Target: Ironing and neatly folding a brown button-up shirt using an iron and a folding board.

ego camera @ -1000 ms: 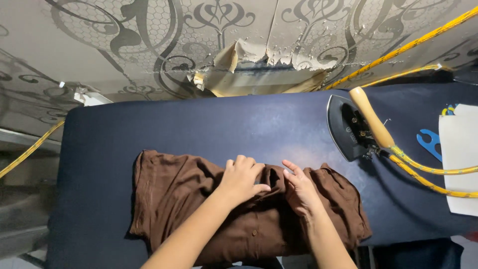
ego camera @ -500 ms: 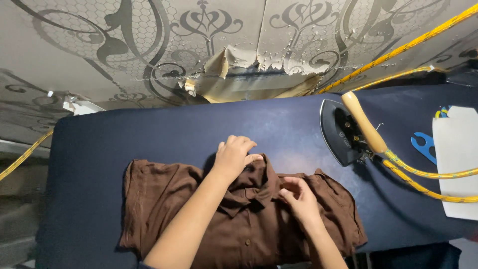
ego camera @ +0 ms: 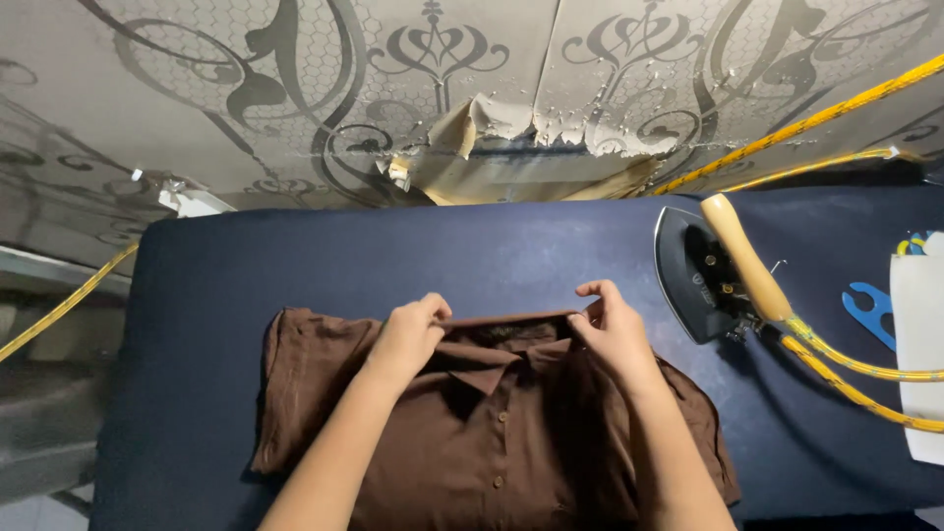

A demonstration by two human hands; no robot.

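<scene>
Head view: left hand (ego camera: pixel 411 334) and right hand (ego camera: pixel 612 329) each pinch the collar edge of the brown button-up shirt (ego camera: pixel 492 433), fingers curled shut on fabric, forearms angled inward. Shirt lies front-up on dark blue ironing board (ego camera: pixel 295 265). Iron (ego camera: pixel 710 270) rests just right of it.

Light is dim and even, seeming to fall from overhead, slightly brighter on the patterned wall (ego camera: pixel 295 108) at twelve o'clock. The dark blue desk (ego camera: pixel 393 256) shows a soft pale sheen around one o'clock, near the iron (ego camera: pixel 703 275), but no hard glare. Shadows are faint, pooling under the brown shirt (ego camera: pixel 492 433) at six o'clock. Focus is fairly sharp at centre; wide-angle distortion bends the desk's edges at nine and three o'clock, where detail softens and darkens.
</scene>
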